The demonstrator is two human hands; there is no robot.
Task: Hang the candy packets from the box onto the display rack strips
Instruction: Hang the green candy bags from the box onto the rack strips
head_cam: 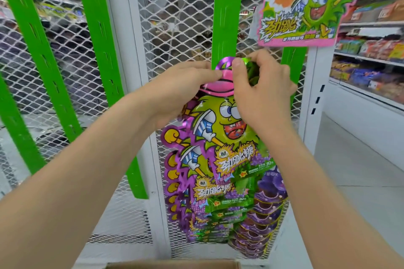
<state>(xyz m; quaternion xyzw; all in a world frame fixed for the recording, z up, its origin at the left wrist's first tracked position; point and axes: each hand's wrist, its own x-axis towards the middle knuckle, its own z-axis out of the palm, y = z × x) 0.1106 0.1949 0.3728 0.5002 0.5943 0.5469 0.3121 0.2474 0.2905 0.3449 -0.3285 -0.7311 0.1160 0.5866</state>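
Two hands meet just above the middle of the view. The left hand (181, 91) comes in from 7 o'clock and the right hand (264, 94) from 5 o'clock. Both grip the top edge of one candy packet (220, 122), held up against the lower end of the centre strip (226, 13). The left thumb presses flat on the packet's pink cap. The right thumb pinches the foil tip beside it, and the right fingers curl round the packet's green upper corner. Whether the packet is already caught on the strip cannot be told, since the fingers cover that spot. Below it, toward 6 o'clock, a run of hung packets (220, 207) overlaps like scales. Two of them show their full label, and the rest show only edges, too close together to count exactly. Five green strips (96, 50) are visible: three slanting at 9 to 10 o'clock, the centre one at 12, and one partly behind a cartoon sign (306, 6) at 1 o'clock. All sit on the white mesh rack (175, 17). One cardboard box (175, 266) shows only its rim at 6 o'clock. Stocked shop shelves (371, 50) fill 3 o'clock.
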